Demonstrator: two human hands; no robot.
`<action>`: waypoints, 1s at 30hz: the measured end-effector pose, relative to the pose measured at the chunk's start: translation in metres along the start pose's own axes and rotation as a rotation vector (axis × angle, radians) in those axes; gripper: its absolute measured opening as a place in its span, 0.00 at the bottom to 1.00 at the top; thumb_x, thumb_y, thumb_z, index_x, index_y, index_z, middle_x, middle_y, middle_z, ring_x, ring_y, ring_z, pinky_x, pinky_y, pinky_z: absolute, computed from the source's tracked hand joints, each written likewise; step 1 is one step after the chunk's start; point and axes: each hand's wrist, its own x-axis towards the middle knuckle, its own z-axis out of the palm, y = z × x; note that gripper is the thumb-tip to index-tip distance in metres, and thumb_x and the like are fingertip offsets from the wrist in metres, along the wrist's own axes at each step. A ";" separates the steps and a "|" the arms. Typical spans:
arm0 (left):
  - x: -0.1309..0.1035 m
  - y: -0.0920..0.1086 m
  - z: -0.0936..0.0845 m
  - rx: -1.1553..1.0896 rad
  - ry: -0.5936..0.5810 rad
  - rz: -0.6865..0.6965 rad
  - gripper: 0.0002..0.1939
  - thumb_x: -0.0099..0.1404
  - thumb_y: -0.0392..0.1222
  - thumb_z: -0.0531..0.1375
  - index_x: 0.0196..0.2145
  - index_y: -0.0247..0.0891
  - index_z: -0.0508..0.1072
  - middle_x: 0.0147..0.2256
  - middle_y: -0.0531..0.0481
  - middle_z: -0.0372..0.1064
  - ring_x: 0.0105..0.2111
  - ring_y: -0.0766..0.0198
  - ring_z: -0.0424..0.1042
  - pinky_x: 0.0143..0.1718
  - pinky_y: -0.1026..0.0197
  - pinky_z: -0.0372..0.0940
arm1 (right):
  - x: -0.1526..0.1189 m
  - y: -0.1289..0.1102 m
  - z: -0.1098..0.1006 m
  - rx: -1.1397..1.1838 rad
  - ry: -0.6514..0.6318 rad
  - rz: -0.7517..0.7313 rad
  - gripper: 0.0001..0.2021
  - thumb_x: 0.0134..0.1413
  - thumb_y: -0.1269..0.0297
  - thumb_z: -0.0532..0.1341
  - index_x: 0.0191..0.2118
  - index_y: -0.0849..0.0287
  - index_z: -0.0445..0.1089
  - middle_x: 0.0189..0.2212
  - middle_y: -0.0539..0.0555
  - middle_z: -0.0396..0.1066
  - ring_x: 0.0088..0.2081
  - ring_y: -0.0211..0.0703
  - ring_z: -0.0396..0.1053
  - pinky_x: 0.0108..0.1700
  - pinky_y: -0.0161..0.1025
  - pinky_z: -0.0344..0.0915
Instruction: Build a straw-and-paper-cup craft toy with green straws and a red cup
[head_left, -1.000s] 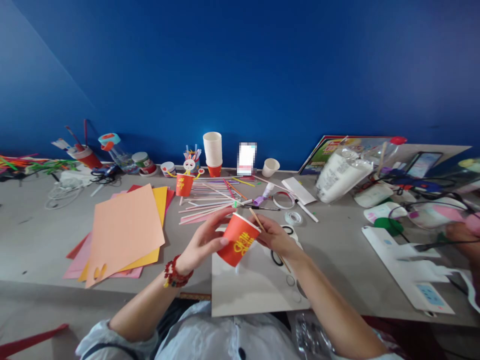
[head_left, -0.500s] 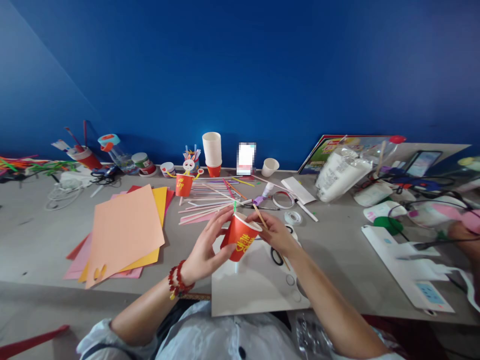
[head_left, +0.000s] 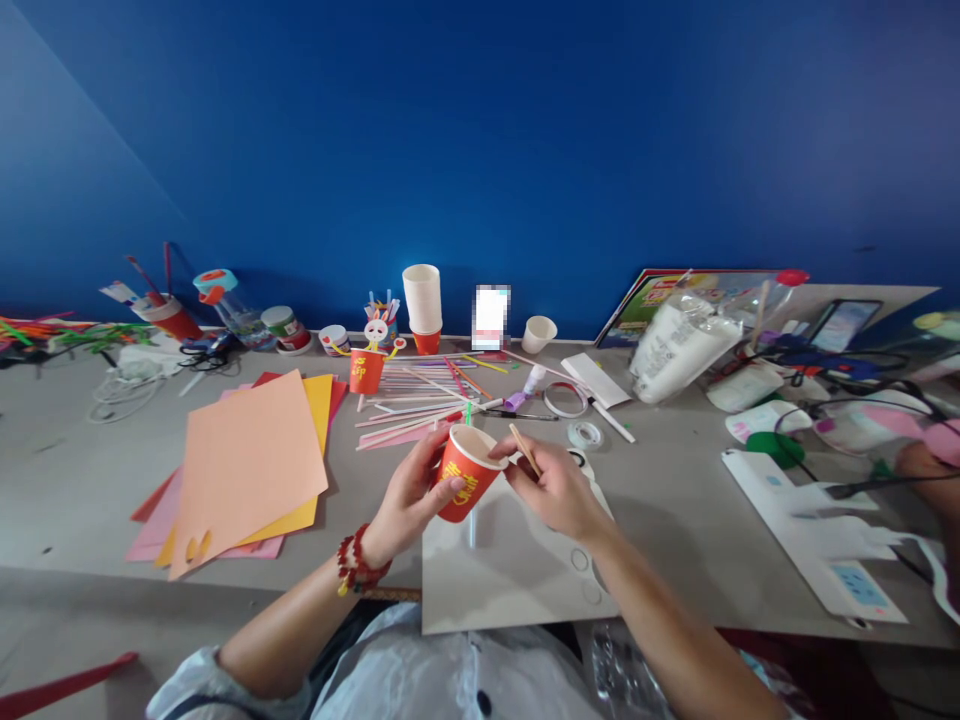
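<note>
My left hand (head_left: 411,497) is wrapped round a red paper cup (head_left: 463,490) with yellow lettering, its white rim tilted up toward me. A thin wooden stick (head_left: 523,448) is pinched in my right hand (head_left: 559,487), whose fingertips touch the cup's right rim. A green tip (head_left: 469,412) shows behind the rim, and a pale clear straw (head_left: 472,530) shows below the cup; whether they are one piece is hidden. Under both hands lies a white sheet (head_left: 495,590). The dark scissor handle (head_left: 577,458) is mostly covered by my right hand.
Loose paper straws (head_left: 420,385) and a red cup figure with a rabbit face (head_left: 366,370) stand beyond my hands. Coloured paper (head_left: 247,470) lies left. Clear tape (head_left: 585,434), a white cup (head_left: 539,334), stacked cups (head_left: 423,300) and a power strip (head_left: 817,540) are also on the table.
The cup has turned in my left hand, so its opening faces me more and the lettering has shifted. My right hand has rotated, and the stick's lower end is now hidden.
</note>
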 end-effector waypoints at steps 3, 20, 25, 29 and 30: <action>0.000 -0.006 0.000 -0.118 0.036 -0.087 0.25 0.67 0.48 0.60 0.60 0.42 0.66 0.56 0.44 0.69 0.55 0.50 0.68 0.57 0.52 0.63 | -0.001 0.000 0.001 0.083 -0.058 0.010 0.09 0.57 0.69 0.57 0.43 0.56 0.72 0.29 0.50 0.72 0.21 0.35 0.59 0.24 0.33 0.56; -0.002 -0.009 -0.006 0.018 0.034 -0.073 0.28 0.67 0.47 0.60 0.62 0.44 0.61 0.60 0.44 0.64 0.58 0.48 0.65 0.58 0.49 0.62 | -0.008 0.004 0.009 0.044 -0.114 0.002 0.09 0.62 0.65 0.57 0.45 0.54 0.72 0.33 0.50 0.75 0.21 0.34 0.57 0.25 0.34 0.56; 0.005 0.006 -0.008 0.324 -0.056 0.240 0.35 0.65 0.41 0.62 0.66 0.46 0.53 0.67 0.40 0.50 0.66 0.46 0.52 0.63 0.44 0.54 | -0.008 -0.003 0.010 -0.017 -0.115 -0.038 0.08 0.61 0.62 0.59 0.43 0.54 0.73 0.34 0.51 0.76 0.25 0.38 0.63 0.28 0.34 0.59; 0.010 0.017 -0.007 0.555 -0.123 0.366 0.21 0.63 0.39 0.63 0.53 0.43 0.68 0.60 0.38 0.61 0.61 0.46 0.60 0.61 0.43 0.57 | -0.008 0.002 0.008 0.029 -0.075 -0.050 0.15 0.66 0.56 0.53 0.50 0.54 0.72 0.35 0.53 0.76 0.29 0.42 0.68 0.30 0.37 0.61; 0.011 0.018 -0.008 0.553 -0.118 0.360 0.18 0.63 0.39 0.63 0.51 0.43 0.68 0.58 0.38 0.64 0.59 0.47 0.63 0.59 0.43 0.59 | -0.008 0.008 0.002 0.025 -0.028 -0.047 0.17 0.68 0.55 0.50 0.52 0.54 0.71 0.34 0.53 0.76 0.28 0.42 0.67 0.31 0.37 0.62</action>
